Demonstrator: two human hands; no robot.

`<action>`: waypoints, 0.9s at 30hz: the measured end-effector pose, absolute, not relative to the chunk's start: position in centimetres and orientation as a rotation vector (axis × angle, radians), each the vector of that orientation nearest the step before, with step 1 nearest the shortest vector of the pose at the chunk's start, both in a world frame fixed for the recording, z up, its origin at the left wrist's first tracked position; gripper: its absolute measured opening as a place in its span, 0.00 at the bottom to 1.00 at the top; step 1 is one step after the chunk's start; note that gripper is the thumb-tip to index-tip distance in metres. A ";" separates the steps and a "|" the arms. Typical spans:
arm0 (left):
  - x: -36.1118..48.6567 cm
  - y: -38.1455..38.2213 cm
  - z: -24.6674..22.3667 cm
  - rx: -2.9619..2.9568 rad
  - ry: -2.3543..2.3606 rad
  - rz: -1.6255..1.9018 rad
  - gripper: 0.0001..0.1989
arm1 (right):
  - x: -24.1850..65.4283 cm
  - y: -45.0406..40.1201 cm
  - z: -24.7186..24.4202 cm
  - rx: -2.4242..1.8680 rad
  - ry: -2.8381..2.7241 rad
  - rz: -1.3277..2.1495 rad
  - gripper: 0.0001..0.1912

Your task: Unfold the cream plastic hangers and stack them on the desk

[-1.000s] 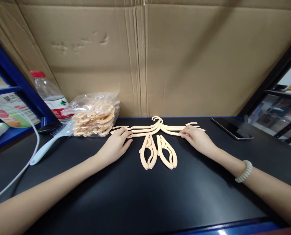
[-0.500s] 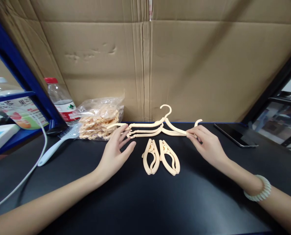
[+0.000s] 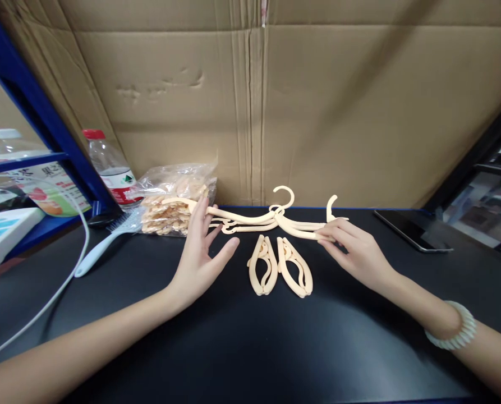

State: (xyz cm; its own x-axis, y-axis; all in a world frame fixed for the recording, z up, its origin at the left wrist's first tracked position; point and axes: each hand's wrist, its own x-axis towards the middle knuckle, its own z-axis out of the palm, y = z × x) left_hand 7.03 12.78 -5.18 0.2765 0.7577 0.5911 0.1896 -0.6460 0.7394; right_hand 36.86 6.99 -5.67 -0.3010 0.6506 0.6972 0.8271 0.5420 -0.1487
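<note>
A cream folding hanger [image 3: 246,217], spread out, lies across the back of the black table with its hook pointing up. Underneath it another unfolded hanger [image 3: 256,227] partly shows. My right hand [image 3: 351,244] pinches the right arm of the top hanger between thumb and fingers. At the left arm's end my left hand [image 3: 202,258] is open, fingers extended and thumb apart. Those fingers overlap the hanger's arm; whether they press on it I cannot tell. Between my hands, nearer to me, lie two folded hangers, a left one [image 3: 253,275] and a right one [image 3: 306,276].
A clear plastic bag [image 3: 178,182] of folded hangers stands behind my left hand. Left of it are a light-blue hairbrush [image 3: 101,247], a red-capped bottle [image 3: 119,179] and a white cable [image 3: 67,280]. A phone [image 3: 410,230] lies at the right; cardboard [image 3: 338,112] walls the back.
The top hanger's left arm has risen and swung, its end now standing above the bag's lower part. My left fingers point more upward. The right-hand tip of the hanger has tilted more upright.
</note>
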 end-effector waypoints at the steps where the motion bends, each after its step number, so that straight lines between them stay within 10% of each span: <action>1: 7.1 12.8 -5.1 1.982 0.851 1.398 0.34 | 36.8 7.0 -5.7 -1.190 -2.077 -0.308 0.09; 8: 6.9 12.8 -4.2 1.870 0.966 1.631 0.13 | 36.3 6.7 -5.8 -1.222 -2.084 -0.291 0.09; 18: 6.8 12.1 -4.5 2.331 0.777 1.154 0.32 | 36.0 6.2 -6.0 -1.230 -2.006 -0.340 0.08; 27: 6.7 12.4 -4.4 2.103 0.811 0.958 0.17 | 36.2 6.4 -5.7 -1.247 -1.863 -0.367 0.08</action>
